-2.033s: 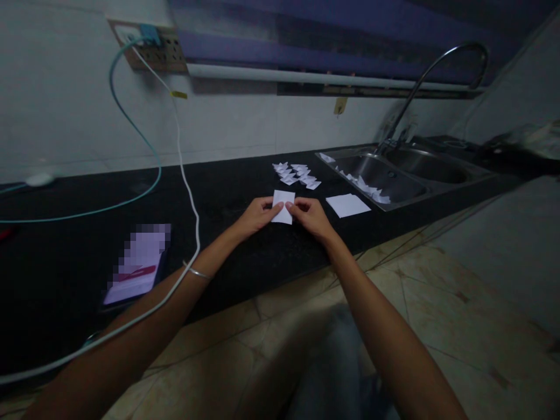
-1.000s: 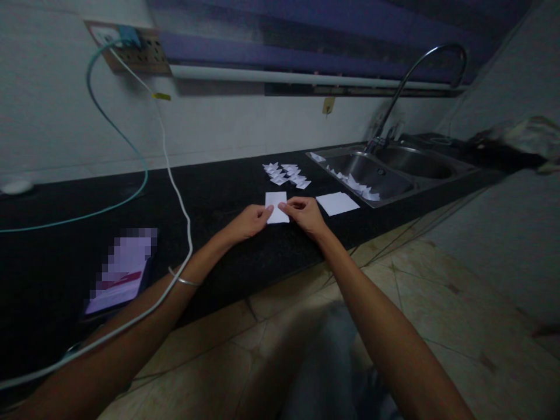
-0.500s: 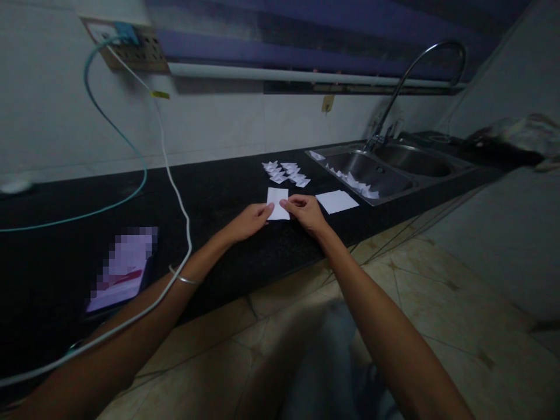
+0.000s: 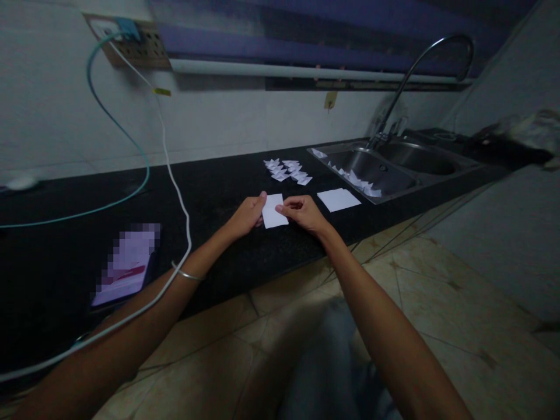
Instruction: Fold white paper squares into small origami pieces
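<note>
While forearms (image 4: 363,297) converge over black counter (image 4: 219,184), right hand (image 4: 307,214) pinches white paper (image 4: 273,217) between hands, thumb on top; left hand (image 4: 248,216) curled at its left edge, thumb up, can't tell if gripping.

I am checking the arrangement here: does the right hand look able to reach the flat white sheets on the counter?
Probably yes: the sheets lie just right of the right hand, with no object visible between. But that hand pinches the small paper and would likely release it first.
</note>
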Available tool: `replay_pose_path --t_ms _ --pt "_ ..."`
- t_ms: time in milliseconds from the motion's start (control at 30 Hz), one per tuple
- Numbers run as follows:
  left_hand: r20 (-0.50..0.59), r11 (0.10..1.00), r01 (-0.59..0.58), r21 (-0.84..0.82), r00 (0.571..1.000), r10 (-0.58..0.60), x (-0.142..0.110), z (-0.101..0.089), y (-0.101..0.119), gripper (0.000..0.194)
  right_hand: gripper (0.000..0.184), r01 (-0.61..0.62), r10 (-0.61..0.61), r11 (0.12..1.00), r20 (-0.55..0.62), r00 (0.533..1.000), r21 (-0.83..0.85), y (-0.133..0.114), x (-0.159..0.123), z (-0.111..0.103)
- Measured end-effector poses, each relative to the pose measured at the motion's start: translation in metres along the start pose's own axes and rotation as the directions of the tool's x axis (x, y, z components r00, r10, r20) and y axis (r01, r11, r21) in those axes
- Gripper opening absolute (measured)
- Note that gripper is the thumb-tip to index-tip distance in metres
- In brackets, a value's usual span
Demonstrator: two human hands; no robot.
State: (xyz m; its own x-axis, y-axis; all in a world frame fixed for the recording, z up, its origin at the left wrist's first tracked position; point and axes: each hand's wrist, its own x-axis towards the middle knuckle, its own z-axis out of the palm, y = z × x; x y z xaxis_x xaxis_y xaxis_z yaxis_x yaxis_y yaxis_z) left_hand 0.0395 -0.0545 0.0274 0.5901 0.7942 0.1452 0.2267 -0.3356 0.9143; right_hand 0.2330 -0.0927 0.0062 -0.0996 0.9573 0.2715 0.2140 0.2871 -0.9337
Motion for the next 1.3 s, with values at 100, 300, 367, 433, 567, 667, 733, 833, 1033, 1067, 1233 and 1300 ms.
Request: replay_pose_path --t_ms 100,300,367,433,567,667,733,833,1033,1067,1233,1300 --pt "0.002 0.998 0.036 -0.043 0.999 -0.036 0.001 0.0 0.0 0.061 0.044 0.002 -0.002 1.0 -0.015 1.0 -0.002 0.0 0.0 0.0" --pt "0.012 0.938 0.032 -0.345 0.999 -0.03 0.006 -0.007 -0.004 0.026 0.043 0.019 -0.018 1.0 -0.123 0.992 0.013 0.003 0.002 -0.001" --pt "0.003 0.925 0.028 -0.379 1.0 -0.028 0.007 -0.008 -0.006 0.033 0.041 0.027 -0.023 0.999 -0.148 0.989 0.024 0.005 0.002 -0.001" --pt "-0.023 0.928 0.033 -0.371 0.999 -0.045 0.007 -0.008 -0.007 0.037 0.04 0.028 -0.024 0.999 -0.163 0.986 0.027 0.005 0.003 -0.001" --pt "-0.053 0.939 0.046 -0.342 0.996 -0.068 0.004 -0.007 -0.003 0.033 0.04 0.025 -0.023 1.0 -0.178 0.984 0.011 0.006 0.003 -0.001" --pt "-0.069 0.942 0.036 -0.333 0.996 -0.063 0.004 -0.006 -0.002 0.028 0.038 0.033 -0.026 0.999 -0.179 0.983 0.04 0.006 0.003 -0.001" --pt "-0.092 0.948 0.028 -0.317 0.994 -0.06 0.005 -0.005 -0.004 0.025 0.035 0.034 -0.02 0.997 -0.175 0.984 0.076 0.006 0.003 -0.001" --pt "-0.135 0.957 -0.005 -0.289 0.99 -0.035 0.007 -0.006 -0.009 0.02 0.034 0.018 0.0 0.992 -0.148 0.989 0.122 0.007 0.003 -0.001" --pt "-0.138 0.945 -0.02 -0.327 0.99 -0.027 0.009 -0.009 -0.014 0.021 0.034 0.019 0.0 0.992 -0.145 0.989 0.123 0.009 0.004 -0.001" --pt "-0.115 0.933 -0.005 -0.359 0.993 -0.038 0.009 -0.01 -0.014 0.023 0.032 0.029 -0.008 0.992 -0.169 0.986 0.121 0.009 0.003 0.0" --pt "0.056 0.931 0.119 -0.346 0.993 -0.106 0.014 -0.011 -0.012 0.059 0.02 0.104 -0.095 0.994 -0.173 0.98 0.046 0.0 0.001 0.0" --pt "0.138 0.966 0.125 -0.226 0.986 -0.095 0.014 -0.01 -0.01 0.065 0.02 0.121 -0.116 0.992 -0.145 0.983 0.026 -0.002 -0.001 -0.001"
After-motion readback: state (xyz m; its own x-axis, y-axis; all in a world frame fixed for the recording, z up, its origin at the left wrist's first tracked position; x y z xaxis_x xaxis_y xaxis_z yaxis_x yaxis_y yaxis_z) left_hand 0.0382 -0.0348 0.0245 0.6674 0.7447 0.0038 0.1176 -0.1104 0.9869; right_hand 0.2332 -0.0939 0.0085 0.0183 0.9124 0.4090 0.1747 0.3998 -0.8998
